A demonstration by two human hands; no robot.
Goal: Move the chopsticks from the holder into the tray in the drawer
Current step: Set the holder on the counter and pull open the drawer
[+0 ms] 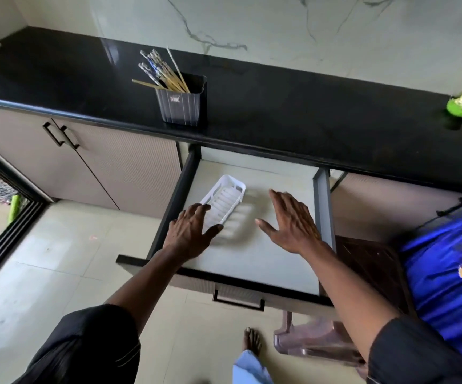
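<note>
While the chopsticks [163, 73] stood bunched and leaning in the dark ribbed holder [181, 106] on the black table [279, 106], the white slotted tray [225, 195] lay at an angle in the left part of the open drawer [265, 259]. The left hand [188, 234] grasped the tray's blurred near end, fingers [200, 207] curled over one side and thumb against the other. The right hand [293, 225] hovered just beside the tray over the drawer floor, flat and spread, holding nothing.

Head-worn wide-angle camera looking forward and down, hovering close above open pale-floored drawer [252, 261], facing glossy black countertop [307, 112].
</note>
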